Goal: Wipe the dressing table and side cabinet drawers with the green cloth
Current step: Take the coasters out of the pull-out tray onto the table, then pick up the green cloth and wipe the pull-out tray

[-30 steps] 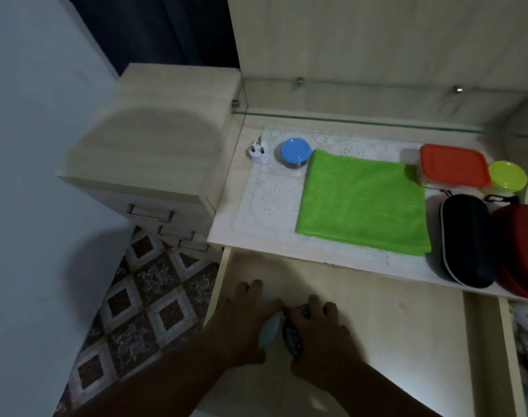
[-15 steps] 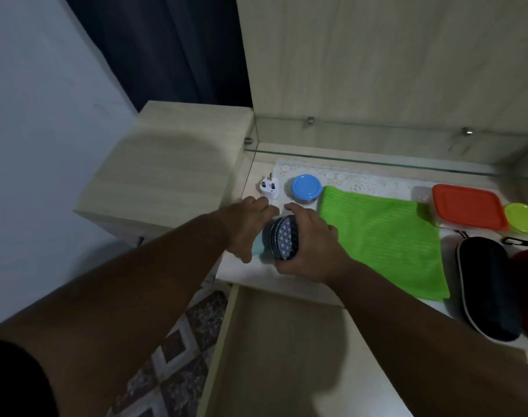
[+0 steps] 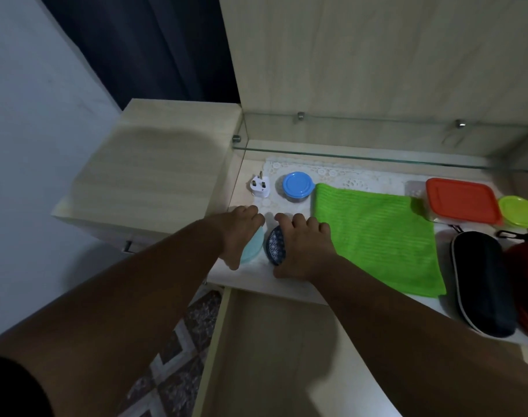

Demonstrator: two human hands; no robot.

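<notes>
Looks like you're in the clearing-out step, not wiping yet: the pale wooden drawer (image 3: 286, 356) under the worktop (image 3: 250, 281) is pulled open and bare, and you're setting small things up top.

Your left hand (image 3: 238, 233) is curled over a pale teal round disc (image 3: 253, 245), fingers wrapped round its top edge. Your right hand (image 3: 301, 248) is clamped over a dark blue round tin with a white star pattern (image 3: 276, 245), standing on edge against the worktop. The two sit just beside each other, in front of the white wall plug (image 3: 260, 188) and the blue-lidded jar (image 3: 297, 185).

The flat bright green ribbed cloth (image 3: 374, 236) lies spread just right of your right hand, untouched. I'd say the next move is to let both go so they sit steady (that tin could roll), then grab the cloth.
</notes>
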